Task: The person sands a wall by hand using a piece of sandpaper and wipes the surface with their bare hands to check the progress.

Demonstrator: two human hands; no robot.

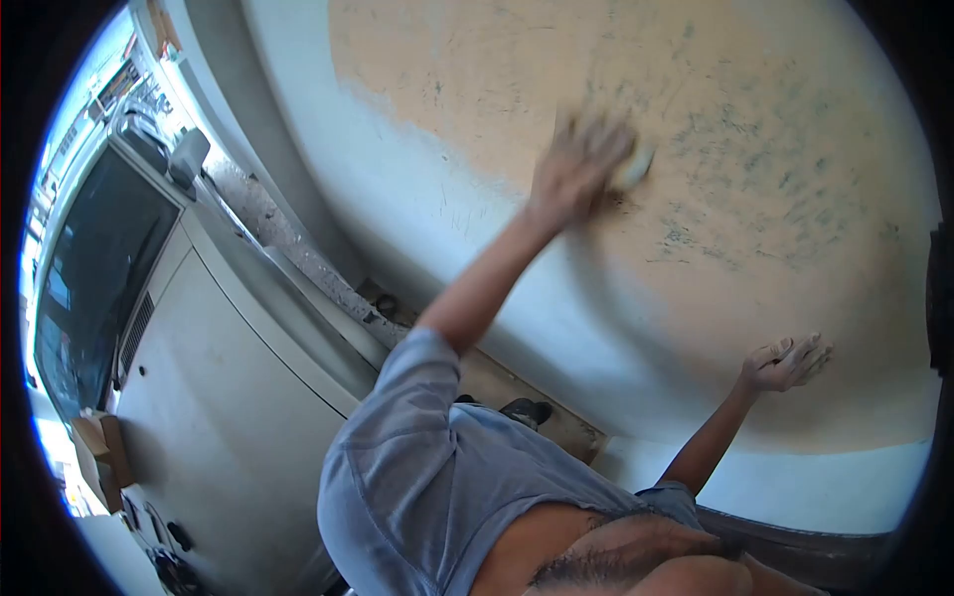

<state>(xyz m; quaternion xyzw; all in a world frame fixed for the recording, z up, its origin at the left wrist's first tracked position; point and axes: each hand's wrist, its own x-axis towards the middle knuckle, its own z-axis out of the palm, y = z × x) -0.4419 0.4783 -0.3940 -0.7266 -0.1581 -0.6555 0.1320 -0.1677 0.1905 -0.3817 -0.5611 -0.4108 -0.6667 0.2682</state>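
Observation:
My left hand point(584, 164), blurred by motion, reaches up to the wall point(447, 149) with its back towards me. A small pale, rounded pad point(632, 171) shows at the right side of its fingers, pressed between hand and wall. Around it the wall has a large tan patch with many dark scratches and specks. Lower right, my right hand point(790, 365) is held near the tan surface, dusty white, its fingers apart and slightly bent, with nothing seen in it. Whether it touches the wall is unclear.
A light-coloured vehicle point(229, 387) with a dark windshield stands at the left, close beside me. A cardboard box point(102, 452) is at its lower left edge. Dark footwear point(527, 410) shows on the floor by the wall's base.

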